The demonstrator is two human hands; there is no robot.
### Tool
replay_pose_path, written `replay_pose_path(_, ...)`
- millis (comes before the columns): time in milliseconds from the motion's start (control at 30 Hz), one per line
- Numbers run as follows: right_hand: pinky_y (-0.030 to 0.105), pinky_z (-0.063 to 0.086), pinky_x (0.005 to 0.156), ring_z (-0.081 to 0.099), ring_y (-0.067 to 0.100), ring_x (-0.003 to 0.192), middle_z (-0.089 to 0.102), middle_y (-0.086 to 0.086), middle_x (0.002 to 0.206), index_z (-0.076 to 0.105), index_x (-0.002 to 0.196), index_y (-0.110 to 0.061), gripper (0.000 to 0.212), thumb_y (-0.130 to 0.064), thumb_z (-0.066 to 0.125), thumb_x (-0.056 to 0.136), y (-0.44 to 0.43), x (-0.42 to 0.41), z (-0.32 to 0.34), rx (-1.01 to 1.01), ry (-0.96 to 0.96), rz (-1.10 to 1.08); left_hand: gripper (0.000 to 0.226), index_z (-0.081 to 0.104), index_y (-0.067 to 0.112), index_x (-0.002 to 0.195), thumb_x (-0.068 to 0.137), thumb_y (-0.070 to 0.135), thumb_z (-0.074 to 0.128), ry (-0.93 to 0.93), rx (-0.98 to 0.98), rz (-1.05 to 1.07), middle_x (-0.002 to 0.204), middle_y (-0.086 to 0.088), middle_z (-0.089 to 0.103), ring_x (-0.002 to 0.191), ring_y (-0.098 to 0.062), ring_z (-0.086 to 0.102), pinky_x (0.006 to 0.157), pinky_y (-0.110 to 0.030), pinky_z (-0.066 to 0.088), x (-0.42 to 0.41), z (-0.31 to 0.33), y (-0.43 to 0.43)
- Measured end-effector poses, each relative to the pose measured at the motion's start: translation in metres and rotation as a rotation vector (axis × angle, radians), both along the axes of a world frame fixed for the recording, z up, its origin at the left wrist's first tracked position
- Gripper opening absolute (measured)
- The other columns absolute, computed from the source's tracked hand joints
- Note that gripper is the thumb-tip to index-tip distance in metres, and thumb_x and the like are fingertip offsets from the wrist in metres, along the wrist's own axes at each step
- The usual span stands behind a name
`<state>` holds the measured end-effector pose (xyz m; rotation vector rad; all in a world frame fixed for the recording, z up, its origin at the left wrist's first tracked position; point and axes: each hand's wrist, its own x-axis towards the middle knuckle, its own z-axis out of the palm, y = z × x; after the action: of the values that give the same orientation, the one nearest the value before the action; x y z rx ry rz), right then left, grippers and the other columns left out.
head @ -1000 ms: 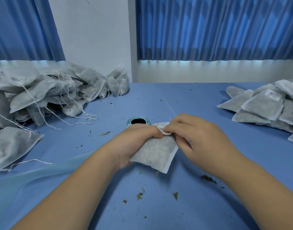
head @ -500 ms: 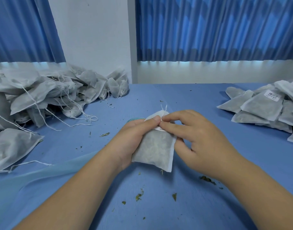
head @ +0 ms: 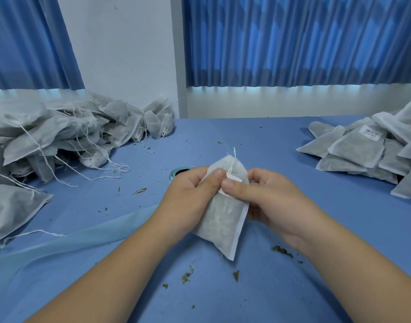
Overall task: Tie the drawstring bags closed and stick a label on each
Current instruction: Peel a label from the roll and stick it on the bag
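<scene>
A: What've we got in hand?
B: 1 bag, mid-table, in front of us. Our left hand & right hand both grip it, 2 thumbs pinching 1 white label near its top.
A: Piles?
B: 2: loose-string heap on our left, flat stack on our right w/ 1 sticker showing.

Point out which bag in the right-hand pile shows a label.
The bag lying on top toward the left of the pile, with a white printed label at its far corner. The rest there show only plain fabric.
</scene>
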<state>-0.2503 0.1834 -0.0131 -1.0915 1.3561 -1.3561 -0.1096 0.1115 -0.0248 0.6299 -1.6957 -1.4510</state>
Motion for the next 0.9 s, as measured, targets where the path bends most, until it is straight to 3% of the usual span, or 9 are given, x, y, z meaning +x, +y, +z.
replay_pose_path(67,0.035,0.058,0.079,0.07,0.023,0.085,0.073,0.016,0.1,0.066,0.103,0.0,0.054,-0.033,0.078,0.063,0.0,-0.002,0.0,0.009,-0.121,0.068,0.026,0.076,0.024,0.076,0.085,0.042,0.058,0.017,0.004,-0.025,0.076,0.001,0.072,0.07,-0.011,0.066,0.062,-0.022,0.053,0.0,0.0,0.001)
replay_pose_path(167,0.047,0.047,0.099,0.064,0.027,0.093,0.069,0.019,0.105,0.06,0.115,0.009,0.067,-0.036,0.074,0.067,-0.003,-0.008,0.0,0.033,-0.195,0.098,0.026,0.077,0.023,0.079,0.086,0.041,0.06,0.054,0.03,-0.053,0.081,0.0,0.074,0.073,-0.012,0.068,0.063,-0.022,0.054,0.0,0.001,0.002)
replay_pose_path(233,0.053,0.039,0.104,0.06,0.029,0.094,0.068,0.019,0.103,0.061,0.112,0.009,0.067,-0.039,0.074,0.067,-0.004,-0.012,0.001,0.036,-0.169,0.092,0.027,0.077,0.023,0.081,0.085,0.042,0.06,0.054,0.046,-0.064,0.083,-0.001,0.075,0.075,-0.012,0.068,0.065,-0.022,0.054,0.001,0.001,0.002)
replay_pose_path(433,0.041,0.047,0.079,0.061,0.027,0.084,0.07,0.014,0.089,0.065,0.089,-0.01,0.047,-0.046,0.079,0.063,-0.003,-0.011,-0.001,-0.026,-0.037,0.071,0.027,0.077,0.026,0.076,0.083,0.042,0.057,0.027,0.045,-0.057,0.078,0.002,0.073,0.07,-0.01,0.066,0.062,-0.02,0.051,0.002,0.002,0.003)
replay_pose_path(567,0.023,0.044,0.054,0.059,0.012,0.059,0.07,0.004,0.072,0.063,0.076,-0.012,0.033,-0.042,0.076,0.068,-0.003,-0.011,0.0,-0.04,0.096,0.003,0.026,0.075,0.024,0.073,0.083,0.043,0.06,0.006,0.032,-0.055,0.074,0.001,0.071,0.067,-0.011,0.065,0.059,-0.02,0.051,0.002,0.0,0.003)
replay_pose_path(667,0.023,0.045,0.053,0.059,0.011,0.057,0.07,0.003,0.07,0.065,0.081,-0.006,0.032,-0.036,0.074,0.08,-0.004,-0.012,-0.002,-0.077,0.136,-0.025,0.028,0.076,0.024,0.074,0.086,0.047,0.065,-0.001,0.034,-0.044,0.075,0.001,0.072,0.067,-0.011,0.066,0.059,-0.021,0.052,0.001,0.0,0.003)
replay_pose_path(800,0.021,0.045,0.051,0.06,0.012,0.062,0.071,0.0,0.074,0.066,0.099,-0.002,0.05,-0.041,0.079,0.071,-0.003,-0.008,-0.003,-0.097,0.173,0.061,0.03,0.076,0.024,0.073,0.085,0.048,0.063,-0.006,0.035,-0.021,0.074,-0.001,0.072,0.066,-0.013,0.066,0.059,-0.024,0.052,0.002,-0.002,-0.001)
replay_pose_path(900,0.02,0.044,0.05,0.06,0.012,0.062,0.071,0.0,0.075,0.068,0.098,-0.006,0.039,-0.034,0.081,0.075,-0.004,-0.009,-0.003,-0.103,0.183,0.059,0.031,0.076,0.018,0.078,0.082,0.046,0.063,0.0,0.081,-0.048,0.081,-0.009,0.072,0.072,-0.02,0.067,0.063,-0.029,0.053,0.004,-0.003,-0.004)
